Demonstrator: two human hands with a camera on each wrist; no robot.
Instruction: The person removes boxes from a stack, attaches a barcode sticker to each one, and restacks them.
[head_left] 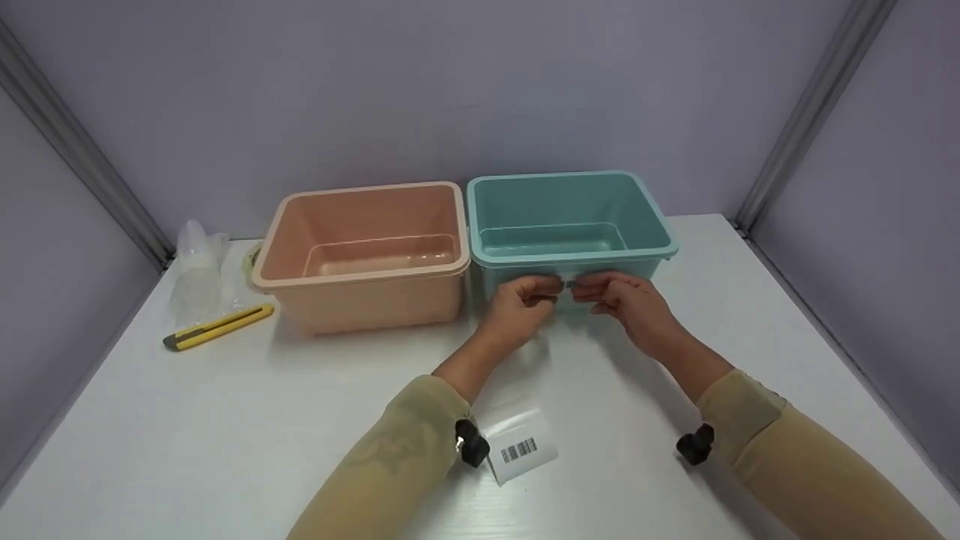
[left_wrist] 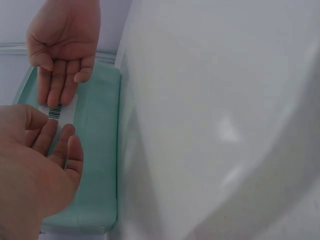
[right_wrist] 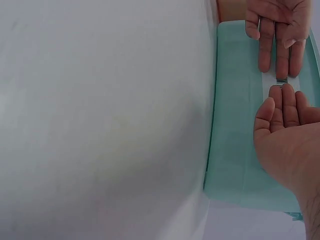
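Note:
A teal plastic bin (head_left: pixel 525 259) stands on the white table, and both hands are at its front wall. A small white barcode label (head_left: pixel 569 285) lies against that wall between the fingertips. My left hand (head_left: pixel 541 291) presses the label's left end with straight fingers. My right hand (head_left: pixel 594 294) presses the other end the same way. The left wrist view shows the label (left_wrist: pixel 56 111) on the teal wall (left_wrist: pixel 97 160) between my left hand (left_wrist: pixel 57 137) and my right hand (left_wrist: pixel 62 87). The right wrist view shows the same label (right_wrist: pixel 281 81), with my right hand (right_wrist: pixel 285 100) below it and my left hand (right_wrist: pixel 277 60) above.
A pink bin (head_left: pixel 360 276) stands just left of the teal one. A yellow utility knife (head_left: pixel 217 328) and a heap of clear plastic (head_left: pixel 199 266) lie at the far left. A white sheet with a barcode (head_left: pixel 521 448) lies near the front, between my forearms.

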